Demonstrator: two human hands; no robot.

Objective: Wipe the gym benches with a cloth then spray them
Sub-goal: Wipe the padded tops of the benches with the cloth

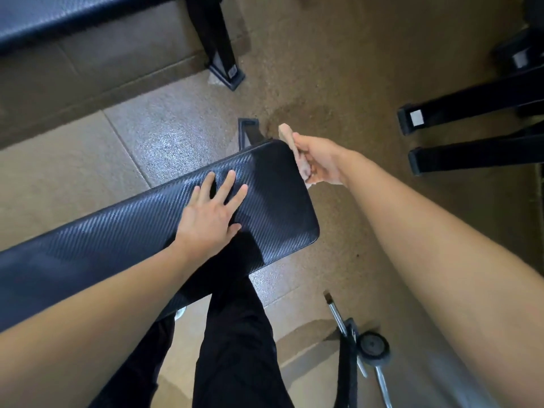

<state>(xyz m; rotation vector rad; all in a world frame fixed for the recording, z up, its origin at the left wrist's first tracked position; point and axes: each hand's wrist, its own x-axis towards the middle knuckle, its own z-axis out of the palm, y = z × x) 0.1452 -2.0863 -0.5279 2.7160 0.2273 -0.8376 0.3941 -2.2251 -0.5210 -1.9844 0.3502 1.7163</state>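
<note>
Head view, looking down. The left hand (210, 214) lies flat on the black padded top of the near gym bench (279, 201), fingers straight and spread, holding nothing. The right hand (319, 160) grips a bunched beige cloth (288, 138) with curled fingers; the cloth is pressed against the rounded end edge of the bench, at its far corner. Below the pad, one black bench foot (248, 128) shows on the tiled floor (88, 178), beside a darker patch (297, 116) on the floor. The person's black trouser leg (235, 334) stands against the near side of the bench. A second bench (73, 16) crosses the upper left, with its black leg (219, 42) standing well apart from the cloth. Two black frame feet (459, 136) reach in from the right. At the lower right, a small black wheel (372, 347) and a shiny metal bar (338, 315) lie near the right forearm.
</note>
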